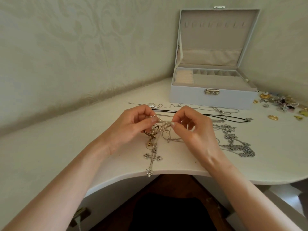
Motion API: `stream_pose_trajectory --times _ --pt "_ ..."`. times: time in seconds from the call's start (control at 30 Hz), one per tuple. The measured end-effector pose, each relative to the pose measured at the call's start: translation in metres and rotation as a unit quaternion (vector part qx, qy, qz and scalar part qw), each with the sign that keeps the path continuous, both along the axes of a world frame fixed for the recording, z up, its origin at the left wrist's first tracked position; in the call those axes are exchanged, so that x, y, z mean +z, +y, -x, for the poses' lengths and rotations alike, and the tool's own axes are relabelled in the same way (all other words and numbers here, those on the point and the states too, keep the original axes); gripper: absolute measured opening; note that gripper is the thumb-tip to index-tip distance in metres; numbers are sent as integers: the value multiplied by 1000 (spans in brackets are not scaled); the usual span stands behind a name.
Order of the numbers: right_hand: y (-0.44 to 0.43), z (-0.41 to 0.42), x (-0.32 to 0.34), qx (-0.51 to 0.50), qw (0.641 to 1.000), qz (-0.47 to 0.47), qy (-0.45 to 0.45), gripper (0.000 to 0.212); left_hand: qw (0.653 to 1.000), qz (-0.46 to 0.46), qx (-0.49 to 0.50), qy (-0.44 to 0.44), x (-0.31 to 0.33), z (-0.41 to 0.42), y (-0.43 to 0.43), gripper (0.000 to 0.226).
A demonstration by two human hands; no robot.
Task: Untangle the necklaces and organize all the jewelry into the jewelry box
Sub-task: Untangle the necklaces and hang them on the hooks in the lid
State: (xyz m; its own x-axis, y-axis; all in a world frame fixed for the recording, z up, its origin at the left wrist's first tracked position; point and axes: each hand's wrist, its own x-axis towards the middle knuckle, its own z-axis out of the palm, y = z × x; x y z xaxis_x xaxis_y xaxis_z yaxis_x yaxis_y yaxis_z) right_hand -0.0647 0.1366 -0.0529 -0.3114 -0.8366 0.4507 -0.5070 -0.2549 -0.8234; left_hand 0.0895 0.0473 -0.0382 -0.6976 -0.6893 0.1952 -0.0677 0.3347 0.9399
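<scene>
necklaces (160, 130) lie knotted on the table (180, 157) between my two hands, just under my fingertips. my left hand (131, 125) and right hand (193, 129) each pinch one end of a short beaded stretch (164, 121) that runs left to right — the knot hangs below it, toward me, with the cross pendant (152, 160) trailing to the table's edge. i judge the next pull goes sideways, hands apart. jewelry box (211, 97) stands open beyond, nearer my right hand — grey compartments and a cream ring roll (184, 77), no jewelry inside that i can make out.
</scene>
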Motion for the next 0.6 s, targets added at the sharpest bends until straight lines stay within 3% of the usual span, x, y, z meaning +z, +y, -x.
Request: stream_pose_trajectory --times 0.2,0.33,0.5,0.6 --pt "-1 -1 1 14 1000 5 -8 3 1000 -8 6 -7 1 2 2 3" --pt "-1 0 0 30 1000 0 -4 11 999 16 6 -29 2 1 3 21" --pt "-2 -2 -1 25 999 -30 19 13 999 10 19 -37 1 1 2 5" --pt "-3 -1 -1 17 999 -28 21 13 998 11 17 -53 0 2 4 12"
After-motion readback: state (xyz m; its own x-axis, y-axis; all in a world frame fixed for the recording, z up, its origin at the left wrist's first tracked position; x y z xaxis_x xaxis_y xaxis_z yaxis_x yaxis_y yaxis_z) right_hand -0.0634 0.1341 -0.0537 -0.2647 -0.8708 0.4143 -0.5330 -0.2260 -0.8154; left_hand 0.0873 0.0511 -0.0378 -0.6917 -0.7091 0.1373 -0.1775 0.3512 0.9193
